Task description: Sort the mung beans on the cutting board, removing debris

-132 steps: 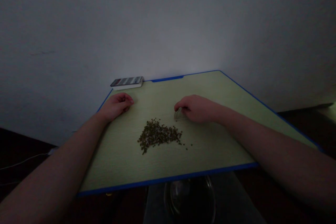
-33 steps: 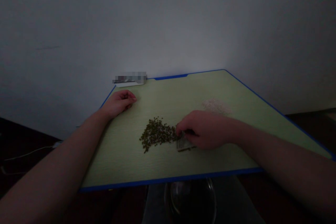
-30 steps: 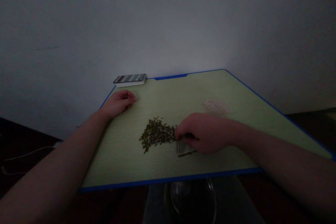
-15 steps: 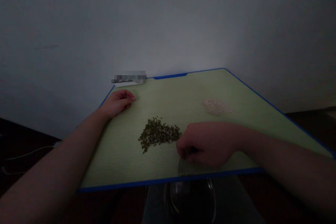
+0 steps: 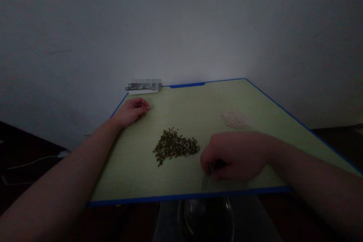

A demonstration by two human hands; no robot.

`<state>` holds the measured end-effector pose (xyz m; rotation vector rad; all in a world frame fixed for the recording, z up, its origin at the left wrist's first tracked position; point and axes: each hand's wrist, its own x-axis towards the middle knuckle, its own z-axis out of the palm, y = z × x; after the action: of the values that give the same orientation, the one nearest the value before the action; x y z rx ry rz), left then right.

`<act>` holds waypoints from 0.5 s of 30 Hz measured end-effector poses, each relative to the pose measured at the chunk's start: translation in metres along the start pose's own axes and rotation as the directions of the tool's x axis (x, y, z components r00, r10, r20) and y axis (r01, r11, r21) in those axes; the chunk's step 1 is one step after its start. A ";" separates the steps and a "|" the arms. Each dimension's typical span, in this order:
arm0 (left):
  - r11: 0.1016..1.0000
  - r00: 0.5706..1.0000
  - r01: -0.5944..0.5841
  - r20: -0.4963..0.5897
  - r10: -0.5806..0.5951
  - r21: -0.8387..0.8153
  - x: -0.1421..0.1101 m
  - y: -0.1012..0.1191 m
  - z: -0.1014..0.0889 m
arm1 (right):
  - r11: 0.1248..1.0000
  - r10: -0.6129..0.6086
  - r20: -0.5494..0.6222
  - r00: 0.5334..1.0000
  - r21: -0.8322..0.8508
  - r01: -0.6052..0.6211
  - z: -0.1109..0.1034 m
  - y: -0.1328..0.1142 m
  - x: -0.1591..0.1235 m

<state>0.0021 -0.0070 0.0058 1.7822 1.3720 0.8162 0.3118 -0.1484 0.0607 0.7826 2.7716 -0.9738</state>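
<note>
**Kid one:** What are the hands doing?

**Kid two:** They are well apart. The right hand (image 5: 234, 157) is curled shut on a clear curved see-through piece (image 5: 207, 182). It is too dark to tell if that piece is glass or plastic. The left hand (image 5: 132, 111) lies on its side, a bit curled, and holds nothing.

**Kid one:** Where is the clear piece?

**Kid two:** It is in the lower right part of a flat pale green board with a blue edge (image 5: 187, 199), right by the front edge. The fingers hide the top of it.

**Kid one:** What is on the board?

**Kid two:** A heap of small dark green beans (image 5: 174, 147) sits in the middle, just left of the right hand. A little heap of pale grains (image 5: 236, 119) sits farther back, up and to the right.

**Kid one:** What else can you see?

**Kid two:** A round clear bowl (image 5: 207, 217) is at the bottom middle, below the board. A flat white box (image 5: 141, 91) is at the back corner of the board, with a blurry thing on top. A thin white cord (image 5: 34, 162) lies at the left, and a pale gray wall (image 5: 181, 26) fills the top.
</note>
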 end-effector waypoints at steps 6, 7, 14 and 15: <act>1.000 1.000 0.002 0.014 -0.002 0.001 0.003 -0.005 -0.001 | 0.949 0.299 -0.198 0.933 -0.043 -0.313 -0.023 0.021 -0.021; 1.000 1.000 0.001 0.013 -0.001 0.000 0.003 -0.006 -0.002 | 0.944 0.313 -0.166 0.935 -0.054 -0.325 -0.023 0.022 -0.020; 1.000 1.000 -0.008 0.017 0.009 -0.007 0.002 -0.004 -0.002 | 0.925 0.318 -0.197 0.927 -0.151 -0.349 -0.007 0.014 0.001; 1.000 1.000 -0.008 0.017 0.008 -0.006 0.002 -0.003 -0.001 | 0.924 0.320 -0.207 0.925 -0.148 -0.353 -0.007 0.014 0.003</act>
<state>-0.0002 -0.0046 0.0041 1.7868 1.3511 0.8068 0.3169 -0.1336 0.0576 1.3184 2.6827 -0.6013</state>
